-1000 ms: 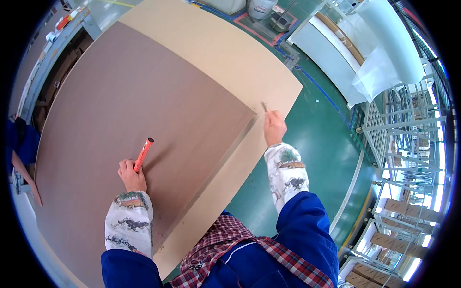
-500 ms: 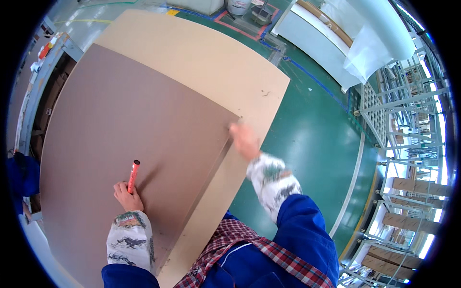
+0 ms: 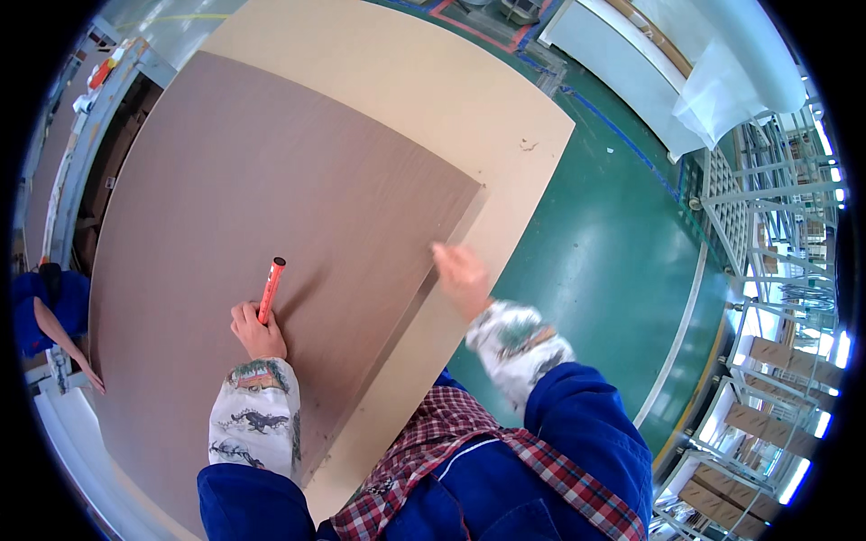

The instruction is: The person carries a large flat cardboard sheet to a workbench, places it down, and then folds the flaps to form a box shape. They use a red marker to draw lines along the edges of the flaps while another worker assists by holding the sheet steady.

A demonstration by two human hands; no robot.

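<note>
My left hand [image 3: 258, 332] is closed round a red marker pen [image 3: 271, 293], whose black end points up. That hand rests on or just over a large brown panel [image 3: 298, 171], and the marker casts a shadow on it. At the panel's right edge is my right hand [image 3: 464, 278], its fingers drawn together in a pinch and slightly smeared. Whatever those fingertips hold, if anything, is too small to make out. Beneath the brown panel lies a larger pale tan board [image 3: 532, 113], showing along its far and right sides.
At the left stands a workbench [image 3: 77, 171] with an open shelf, and a co-worker's bare arm [image 3: 61, 334] reaches toward the panel. Green floor [image 3: 586, 243] lies to the right. Beyond are a white roll [image 3: 758, 45] and metal racks [image 3: 767, 424] with cardboard boxes.
My view has shifted, so the panels sit higher and further right. My right hand has moved nearer along the panel's right edge. The co-worker's arm has come into view at the left.
</note>
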